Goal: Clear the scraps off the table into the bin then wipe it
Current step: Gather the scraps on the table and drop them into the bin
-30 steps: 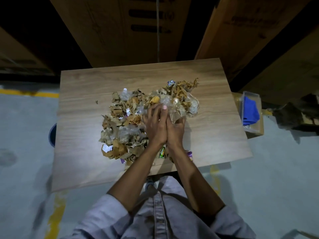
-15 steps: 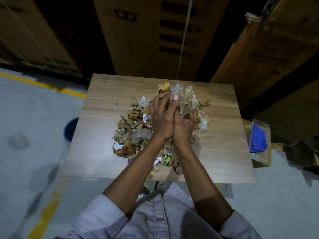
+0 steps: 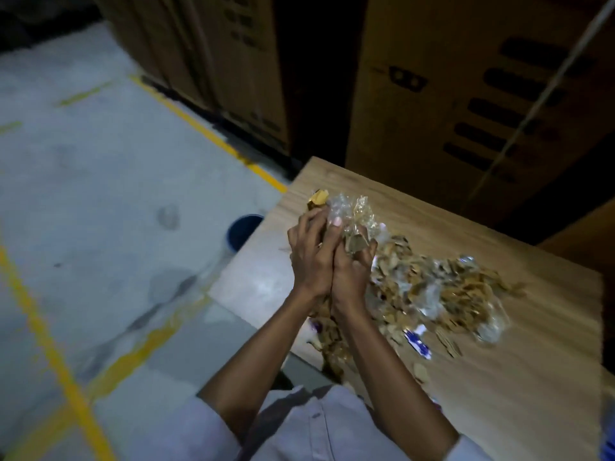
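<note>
A handful of scraps [image 3: 346, 214], crinkled clear plastic, torn brown card and a bit of gold foil, sits pressed between the two hands above the near-left part of the tabletop [image 3: 499, 377]. The left hand [image 3: 311, 257] and right hand [image 3: 351, 274] are cupped palm to palm, each grip closed around the bundle, with plastic and foil poking out past the fingertips. The rest of the scrap pile [image 3: 432, 294] lies spread on the wood just to the right of the hands, with a blue-and-white wrapper [image 3: 417, 342] at its near edge and some bits hanging by the table's near-left edge under the wrists.

The tabletop is light wood grain. Beside its left edge, on the grey concrete floor [image 3: 100, 211], stands a blue bin [image 3: 243, 229], partly hidden by the table. Yellow lines [image 3: 50, 344] cross the floor. Tall cardboard boxes [image 3: 449, 94] stand behind the table in dim light.
</note>
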Action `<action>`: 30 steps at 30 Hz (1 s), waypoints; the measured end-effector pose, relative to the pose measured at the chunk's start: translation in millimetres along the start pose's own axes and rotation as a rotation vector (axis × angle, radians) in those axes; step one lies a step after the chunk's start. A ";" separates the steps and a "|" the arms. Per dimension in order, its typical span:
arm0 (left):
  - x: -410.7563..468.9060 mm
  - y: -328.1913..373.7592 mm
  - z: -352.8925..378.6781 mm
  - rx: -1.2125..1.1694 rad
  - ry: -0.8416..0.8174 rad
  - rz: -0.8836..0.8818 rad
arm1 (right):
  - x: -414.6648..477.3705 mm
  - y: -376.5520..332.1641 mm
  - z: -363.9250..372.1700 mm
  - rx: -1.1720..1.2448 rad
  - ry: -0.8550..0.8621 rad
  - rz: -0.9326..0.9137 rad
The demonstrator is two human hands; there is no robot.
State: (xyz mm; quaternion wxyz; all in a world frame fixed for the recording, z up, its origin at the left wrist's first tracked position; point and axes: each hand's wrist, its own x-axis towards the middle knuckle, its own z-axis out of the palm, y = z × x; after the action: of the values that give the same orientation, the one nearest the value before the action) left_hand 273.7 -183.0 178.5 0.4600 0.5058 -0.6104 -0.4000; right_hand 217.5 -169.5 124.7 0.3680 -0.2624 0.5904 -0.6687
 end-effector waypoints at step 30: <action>419.5 -449.4 -185.2 -0.145 -0.042 -0.645 | 258.5 331.8 448.6 -0.180 0.030 0.438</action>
State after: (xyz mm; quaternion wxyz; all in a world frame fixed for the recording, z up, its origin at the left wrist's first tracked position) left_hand 537.5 -676.3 -136.7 0.3318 0.6305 -0.3979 -0.5779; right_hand 477.4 -655.0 -148.9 0.4706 -0.1501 0.6958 -0.5214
